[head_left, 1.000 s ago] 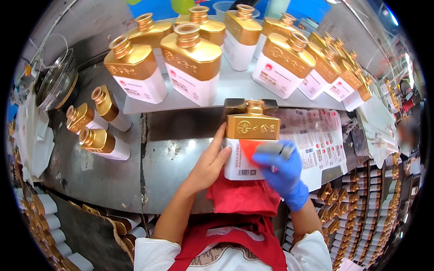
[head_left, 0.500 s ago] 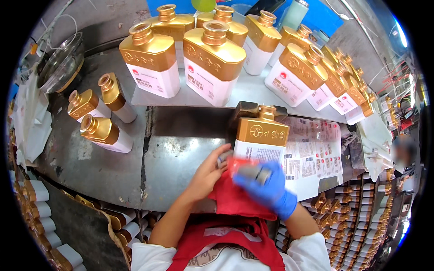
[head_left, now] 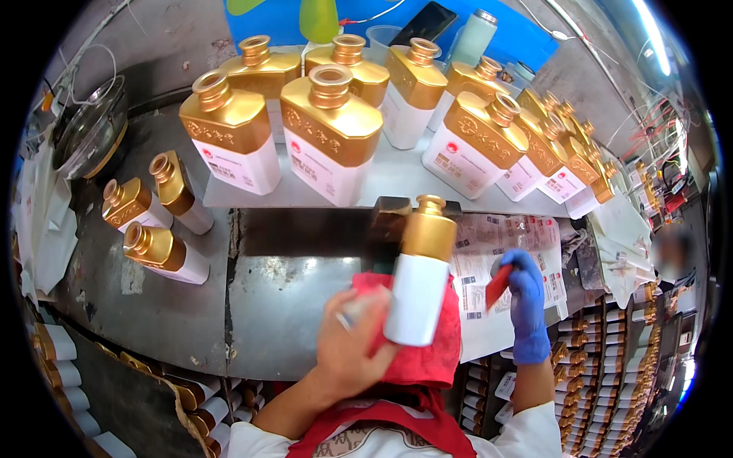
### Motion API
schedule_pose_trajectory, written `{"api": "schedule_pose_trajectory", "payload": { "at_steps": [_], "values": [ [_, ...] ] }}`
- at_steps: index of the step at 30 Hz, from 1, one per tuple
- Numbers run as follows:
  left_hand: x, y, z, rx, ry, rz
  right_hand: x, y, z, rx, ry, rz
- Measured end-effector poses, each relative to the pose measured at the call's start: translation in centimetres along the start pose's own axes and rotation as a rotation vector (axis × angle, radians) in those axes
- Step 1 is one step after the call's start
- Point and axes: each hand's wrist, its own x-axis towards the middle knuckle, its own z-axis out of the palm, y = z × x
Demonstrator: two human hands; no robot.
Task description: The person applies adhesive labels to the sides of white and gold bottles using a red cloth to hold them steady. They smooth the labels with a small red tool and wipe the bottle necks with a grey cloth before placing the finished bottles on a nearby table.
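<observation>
A bottle (head_left: 424, 282) with a gold shoulder and white body lies tilted on a red cloth (head_left: 439, 355), its narrow side showing. Its neck end rests by a dark block (head_left: 391, 217). Beside the bottle's lower left edge is my bare left hand (head_left: 351, 340), its fingers curled and smeared by motion, with a light-coloured band around one finger. Whether they grip the bottle I cannot make out. My right hand (head_left: 525, 290), in a blue glove, is closed on a flat red scraper-like piece (head_left: 498, 287) above printed label sheets (head_left: 489, 248).
Gold-and-white bottles (head_left: 328, 137) stand on a raised grey shelf (head_left: 259, 200) behind. Three more (head_left: 168, 256) are on the metal table (head_left: 286, 305) at left. Several rows of bottles (head_left: 603, 382) fill the lower right. A green flask (head_left: 473, 38) and phone (head_left: 426, 23) are at the back.
The bottle has turned from its broad printed face to its narrow side. My right hand has moved from the cloth rightward over the label sheets. My left hand has come lower.
</observation>
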Motion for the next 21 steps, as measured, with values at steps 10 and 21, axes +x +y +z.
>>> {"api": "schedule_pose_trajectory", "payload": {
  "at_steps": [10,21],
  "values": [
    [-1.0,-1.2,3.5,0.310,-0.224,0.038,-1.7,3.3,1.2,-0.339,-0.057,0.117],
    [-0.6,-1.3,3.7,0.412,-0.193,0.075,-3.2,10.1,-13.8,-0.388,0.360,0.125]
  ]
}}
